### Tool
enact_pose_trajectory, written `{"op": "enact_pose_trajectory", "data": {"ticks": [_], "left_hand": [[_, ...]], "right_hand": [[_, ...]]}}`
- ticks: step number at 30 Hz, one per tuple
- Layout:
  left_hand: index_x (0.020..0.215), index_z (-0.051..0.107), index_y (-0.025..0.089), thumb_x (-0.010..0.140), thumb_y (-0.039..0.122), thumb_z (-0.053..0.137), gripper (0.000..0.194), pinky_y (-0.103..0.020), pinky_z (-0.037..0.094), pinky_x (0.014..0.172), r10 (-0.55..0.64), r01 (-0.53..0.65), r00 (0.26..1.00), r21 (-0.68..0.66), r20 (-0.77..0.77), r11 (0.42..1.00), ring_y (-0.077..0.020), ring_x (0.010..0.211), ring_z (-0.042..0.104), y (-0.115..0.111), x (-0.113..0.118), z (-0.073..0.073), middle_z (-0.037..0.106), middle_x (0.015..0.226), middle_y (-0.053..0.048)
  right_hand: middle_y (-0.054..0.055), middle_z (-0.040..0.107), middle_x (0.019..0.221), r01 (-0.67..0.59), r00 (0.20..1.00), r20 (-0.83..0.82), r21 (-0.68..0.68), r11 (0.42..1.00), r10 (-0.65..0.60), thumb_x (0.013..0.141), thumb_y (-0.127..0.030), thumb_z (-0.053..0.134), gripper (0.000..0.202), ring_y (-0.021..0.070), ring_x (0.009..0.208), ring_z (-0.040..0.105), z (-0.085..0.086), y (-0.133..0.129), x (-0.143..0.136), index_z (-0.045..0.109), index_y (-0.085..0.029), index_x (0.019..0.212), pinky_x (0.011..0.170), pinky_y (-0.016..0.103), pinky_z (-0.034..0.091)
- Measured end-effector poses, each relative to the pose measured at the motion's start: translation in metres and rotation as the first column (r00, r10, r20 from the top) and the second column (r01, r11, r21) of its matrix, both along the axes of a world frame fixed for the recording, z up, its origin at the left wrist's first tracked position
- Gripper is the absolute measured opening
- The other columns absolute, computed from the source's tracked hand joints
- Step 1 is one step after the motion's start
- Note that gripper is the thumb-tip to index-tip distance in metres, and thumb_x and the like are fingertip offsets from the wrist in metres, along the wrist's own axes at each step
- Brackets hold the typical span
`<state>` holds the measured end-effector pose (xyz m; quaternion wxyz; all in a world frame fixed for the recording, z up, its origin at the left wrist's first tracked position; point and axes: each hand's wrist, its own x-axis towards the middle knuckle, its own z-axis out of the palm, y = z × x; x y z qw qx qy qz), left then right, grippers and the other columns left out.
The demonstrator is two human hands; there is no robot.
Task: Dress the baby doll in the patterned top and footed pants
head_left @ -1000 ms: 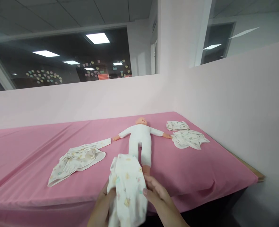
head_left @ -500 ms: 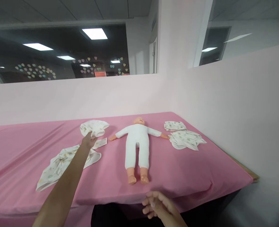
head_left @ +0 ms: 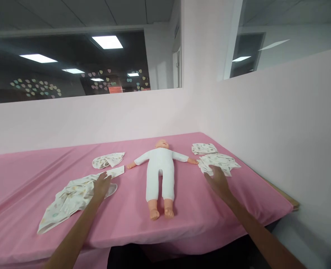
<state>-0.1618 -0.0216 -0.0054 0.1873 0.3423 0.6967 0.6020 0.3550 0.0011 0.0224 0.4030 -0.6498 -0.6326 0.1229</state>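
A baby doll (head_left: pixel 160 168) in a white suit lies on its back on the pink sheet, arms spread. My left hand (head_left: pixel 101 186) is over the right part of a large patterned garment (head_left: pixel 70 196), fingers apart. Above it lies a small patterned cloth (head_left: pixel 108 160). My right hand (head_left: pixel 218 181) reaches to the near edge of a crumpled patterned garment (head_left: pixel 220 161) beside the doll's hand, thumb and fingers spread. A folded patterned cloth (head_left: pixel 204 148) lies just behind that garment.
The pink-covered table (head_left: pixel 143 228) meets a pale wall (head_left: pixel 98 119) at the back and another on the right. Windows are set in both walls. Dark clothing (head_left: pixel 129 257) shows below the front edge.
My left hand has let go of the small cloth, which now lies flat, and has moved down over the large garment. My right hand has moved up from the front edge to the right-hand garment.
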Motion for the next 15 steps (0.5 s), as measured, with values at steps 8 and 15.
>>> {"op": "enact_pose_trajectory", "data": {"ticks": [8, 15], "left_hand": [[0.130, 0.052, 0.014, 0.090, 0.033, 0.051, 0.044, -0.044, 0.041, 0.105, -0.067, 0.023, 0.949, -0.146, -0.307, 0.989, -0.0299, 0.114, 0.062, -0.002, 0.012, -0.006, 0.056, 0.138, -0.015], [0.124, 0.057, 0.018, 0.090, 0.041, 0.048, 0.042, -0.036, 0.050, 0.097, -0.222, 0.244, 0.890, 0.004, -0.399, 0.970, -0.0248, 0.116, 0.061, -0.019, 0.088, 0.047, 0.062, 0.129, -0.011]], "right_hand": [[0.021, 0.065, 0.101, 0.141, 0.872, 0.476, -0.020, 0.990, -0.115, 0.085, -0.013, 0.041, 0.024, 0.0329, 0.105, 0.053, 0.008, 0.079, 0.040, 0.063, -0.010, 0.093, 0.093, 0.047, 0.034], [0.003, 0.058, 0.081, 0.019, 1.000, -0.022, 0.188, 0.982, -0.015, 0.090, -0.032, 0.039, 0.019, 0.0183, 0.075, 0.053, 0.107, 0.059, 0.021, 0.053, -0.019, 0.085, 0.066, 0.029, 0.040]]}}
